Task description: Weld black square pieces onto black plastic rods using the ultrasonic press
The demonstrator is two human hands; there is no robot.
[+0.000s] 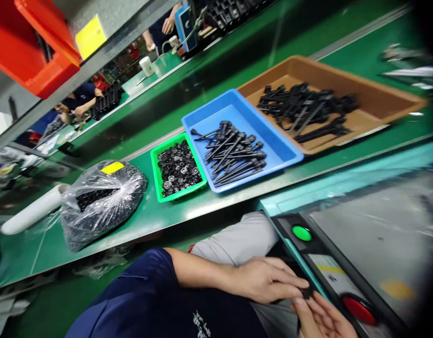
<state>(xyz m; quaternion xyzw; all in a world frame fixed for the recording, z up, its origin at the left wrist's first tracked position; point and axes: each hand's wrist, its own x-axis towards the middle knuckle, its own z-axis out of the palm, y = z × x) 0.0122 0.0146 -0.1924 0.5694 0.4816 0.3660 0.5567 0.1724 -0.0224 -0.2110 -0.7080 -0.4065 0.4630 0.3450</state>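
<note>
My left hand (pixel 264 280) reaches in from the left, its fingers pressed together on a small black part (pixel 307 292). My right hand (pixel 322 317) comes up from the bottom edge and pinches the same part from the other side. Fingers hide most of this part, so I cannot tell its kind. Both hands are over my lap, close beside a machine edge with a green button (pixel 301 233) and a red button (pixel 359 309).
On the green bench stand a green tray (pixel 160 199) of small black rings, a blue tray (pixel 278 150) and a brown tray (pixel 371 94) of long black stemmed parts. A plastic bag (pixel 107 206) lies left. Red bins (pixel 50 75) hang above. Other people work across the line.
</note>
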